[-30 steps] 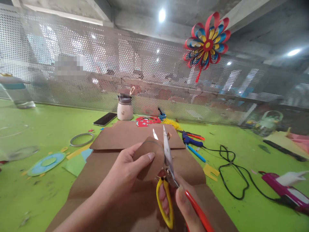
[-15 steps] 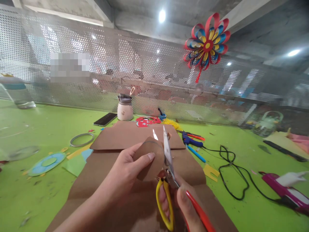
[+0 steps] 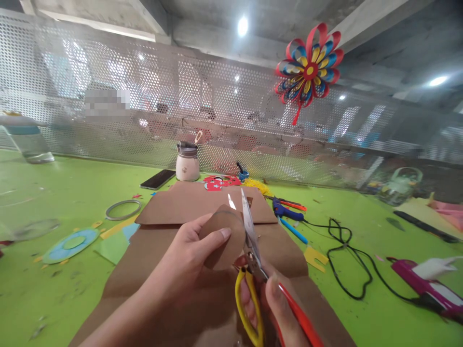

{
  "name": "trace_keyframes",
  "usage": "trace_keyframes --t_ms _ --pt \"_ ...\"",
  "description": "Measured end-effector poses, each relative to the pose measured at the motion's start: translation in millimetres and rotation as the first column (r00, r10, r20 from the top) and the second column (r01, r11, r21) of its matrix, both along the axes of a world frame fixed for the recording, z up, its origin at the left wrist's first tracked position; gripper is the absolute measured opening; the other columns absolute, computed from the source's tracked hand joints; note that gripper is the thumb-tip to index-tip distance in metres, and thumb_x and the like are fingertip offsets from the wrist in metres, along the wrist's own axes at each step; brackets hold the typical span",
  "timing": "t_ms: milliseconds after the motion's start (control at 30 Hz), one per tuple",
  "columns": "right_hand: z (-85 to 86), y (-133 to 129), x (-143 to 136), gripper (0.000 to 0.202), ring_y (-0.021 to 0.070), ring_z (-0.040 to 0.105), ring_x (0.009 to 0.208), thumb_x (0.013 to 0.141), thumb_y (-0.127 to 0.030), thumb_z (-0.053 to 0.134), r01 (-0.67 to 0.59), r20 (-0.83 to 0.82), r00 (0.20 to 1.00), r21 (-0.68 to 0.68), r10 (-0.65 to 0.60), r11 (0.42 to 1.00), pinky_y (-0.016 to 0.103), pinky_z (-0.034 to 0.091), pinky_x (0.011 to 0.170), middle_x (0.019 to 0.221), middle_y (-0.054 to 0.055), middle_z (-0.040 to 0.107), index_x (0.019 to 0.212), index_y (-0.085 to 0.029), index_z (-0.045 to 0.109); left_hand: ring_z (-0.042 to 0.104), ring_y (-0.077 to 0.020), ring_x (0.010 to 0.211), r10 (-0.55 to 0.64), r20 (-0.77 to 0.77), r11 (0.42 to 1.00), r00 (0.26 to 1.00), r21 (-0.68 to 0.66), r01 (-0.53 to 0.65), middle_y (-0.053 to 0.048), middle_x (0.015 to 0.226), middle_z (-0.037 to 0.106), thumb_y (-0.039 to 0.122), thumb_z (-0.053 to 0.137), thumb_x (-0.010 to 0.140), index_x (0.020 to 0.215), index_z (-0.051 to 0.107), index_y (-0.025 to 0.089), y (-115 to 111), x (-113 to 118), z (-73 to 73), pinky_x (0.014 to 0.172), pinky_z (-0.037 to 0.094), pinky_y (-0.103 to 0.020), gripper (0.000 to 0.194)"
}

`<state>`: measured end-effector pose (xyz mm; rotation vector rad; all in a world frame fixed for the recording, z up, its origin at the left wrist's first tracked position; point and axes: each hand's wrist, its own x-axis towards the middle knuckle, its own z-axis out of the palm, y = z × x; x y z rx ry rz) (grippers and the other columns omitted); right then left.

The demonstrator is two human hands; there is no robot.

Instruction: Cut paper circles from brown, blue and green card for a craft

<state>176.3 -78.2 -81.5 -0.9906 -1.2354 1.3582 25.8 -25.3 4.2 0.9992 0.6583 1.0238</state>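
Where paper (image 3: 285, 253) lies, green tbl (image 3: 87, 185); perf. screen (image 3: 224, 113)

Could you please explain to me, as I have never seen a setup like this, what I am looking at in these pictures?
There is no machine here: a camera on a person's head looks forward and down at two bare hands. The left hand pinches a small brown paper piece; the right hand holds scissors, their blades open at its edge. Beneath lies a large brown sheet on a green table, with a phone and bottle beyond.
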Motion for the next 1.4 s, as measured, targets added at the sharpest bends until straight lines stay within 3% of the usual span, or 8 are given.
trace_keyframes --t_ms 267,867,1400 --pt "14.2 -3.3 -0.4 0.068 0.0126 0.042 0.049 0.072 -0.079 0.043 -0.006 0.034 0.999 -0.052 0.008 0.999 0.029 0.036 0.049 0.068 0.001 0.050 0.111 -0.025 0.057 0.065 -0.0189 0.060 -0.037 -0.005 0.999 0.999 -0.006 0.037 -0.005 0.069 0.070 0.024 0.067 0.072 0.092 0.069 0.014 2.0 -3.9 -0.1 0.059 0.051 -0.029 0.022" --pt "9.9 -4.6 -2.6 0.069 0.0099 0.034 0.048 0.072 -0.077 0.048 0.032 -0.044 0.998 -0.074 -0.035 0.997 0.024 0.024 0.045 0.063 -0.001 0.046 0.115 -0.023 0.058 0.067 -0.0206 0.064 -0.059 -0.039 0.998 0.998 -0.012 0.058 -0.006 0.070 0.071 0.022 0.067 0.074 0.091 0.069 0.014 4.3 -8.4 3.6 0.064 0.052 -0.031 0.019" --pt "11.2 -5.9 0.1 0.070 0.0084 0.034 0.047 0.074 -0.077 0.046 0.010 -0.017 1.000 -0.092 -0.012 0.996 0.024 0.024 0.045 0.064 -0.002 0.046 0.115 -0.022 0.057 0.065 -0.0195 0.060 -0.091 -0.037 0.996 0.995 -0.017 0.091 -0.005 0.066 0.069 0.021 0.065 0.075 0.095 0.068 0.012 8.9 -13.0 0.7 0.062 0.050 -0.031 0.022"
